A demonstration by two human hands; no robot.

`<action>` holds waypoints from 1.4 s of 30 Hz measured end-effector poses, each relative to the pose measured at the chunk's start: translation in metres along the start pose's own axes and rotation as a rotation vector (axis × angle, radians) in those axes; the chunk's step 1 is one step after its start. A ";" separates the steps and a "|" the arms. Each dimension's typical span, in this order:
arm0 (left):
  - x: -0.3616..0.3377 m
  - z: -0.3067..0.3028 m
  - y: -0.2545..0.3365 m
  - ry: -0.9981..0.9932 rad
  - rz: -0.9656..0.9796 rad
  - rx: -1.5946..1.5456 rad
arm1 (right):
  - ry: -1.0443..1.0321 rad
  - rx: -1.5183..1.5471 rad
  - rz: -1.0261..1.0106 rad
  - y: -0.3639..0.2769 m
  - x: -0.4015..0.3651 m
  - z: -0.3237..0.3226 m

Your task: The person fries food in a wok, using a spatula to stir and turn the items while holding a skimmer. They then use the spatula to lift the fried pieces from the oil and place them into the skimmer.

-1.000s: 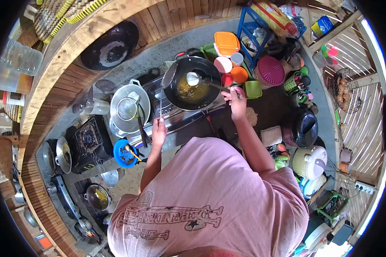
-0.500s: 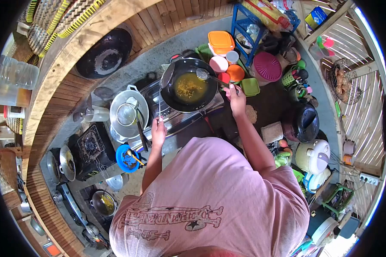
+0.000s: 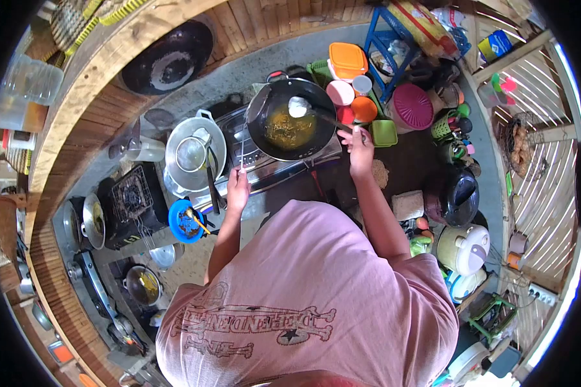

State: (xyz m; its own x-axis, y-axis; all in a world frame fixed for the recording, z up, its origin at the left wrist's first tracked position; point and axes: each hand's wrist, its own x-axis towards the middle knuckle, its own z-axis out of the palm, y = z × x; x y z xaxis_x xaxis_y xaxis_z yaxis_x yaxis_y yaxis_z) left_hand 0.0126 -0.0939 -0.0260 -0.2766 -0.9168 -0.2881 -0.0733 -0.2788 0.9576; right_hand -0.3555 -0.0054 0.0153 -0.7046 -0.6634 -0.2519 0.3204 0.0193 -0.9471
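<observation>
A black wok (image 3: pixel 263 132) sits on the gas stove (image 3: pixel 239 138), with yellowish oil and small browned pieces of food (image 3: pixel 289 131) in it. My right hand (image 3: pixel 360 155), at the wok's right side, is closed around the dark handle of a ladle (image 3: pixel 297 106). Its shiny metal head hangs over the back part of the wok. My left hand (image 3: pixel 238 189) pinches a thin pale rod (image 3: pixel 242 155) that points up along the wok's left edge; its far end is hard to make out.
Left of the stove, a strainer (image 3: pixel 191 153) rests on a large metal pot (image 3: pixel 173 171). A blue bowl (image 3: pixel 176 231) with a spoon stands nearer. Colourful plastic containers (image 3: pixel 365 109) crowd the right, beside a pink-lidded tub (image 3: pixel 412 106) and a dark pot (image 3: pixel 461 193).
The ladle head has moved from the wok's right rim to the left, over its back middle, and turned to catch the light. The whole view has shifted slightly.
</observation>
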 end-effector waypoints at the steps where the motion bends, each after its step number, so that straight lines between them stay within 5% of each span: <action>1: -0.001 0.000 0.002 0.001 0.005 0.035 | -0.001 -0.021 -0.078 0.004 0.006 -0.005; 10: -0.003 0.004 0.002 0.056 -0.032 0.028 | 0.043 -0.337 -0.277 0.014 0.012 -0.015; 12: -0.002 0.005 0.001 0.049 -0.015 0.026 | 0.056 -0.003 -0.146 0.025 0.013 -0.007; 15: -0.005 0.008 0.005 0.082 -0.022 0.083 | 0.006 -0.048 0.100 0.009 -0.002 -0.006; 33: -0.009 0.005 0.007 0.081 -0.007 0.082 | 0.006 -0.152 -0.129 -0.010 0.015 -0.003; 42: -0.007 0.002 0.007 0.053 0.001 0.050 | -0.153 -0.163 0.055 -0.008 0.018 0.025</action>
State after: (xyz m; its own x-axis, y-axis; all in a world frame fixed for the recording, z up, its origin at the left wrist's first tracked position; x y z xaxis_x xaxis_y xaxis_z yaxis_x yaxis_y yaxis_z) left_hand 0.0121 -0.0885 -0.0167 -0.2254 -0.9314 -0.2859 -0.1210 -0.2644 0.9568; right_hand -0.3550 -0.0357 0.0232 -0.5809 -0.7632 -0.2831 0.2405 0.1713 -0.9554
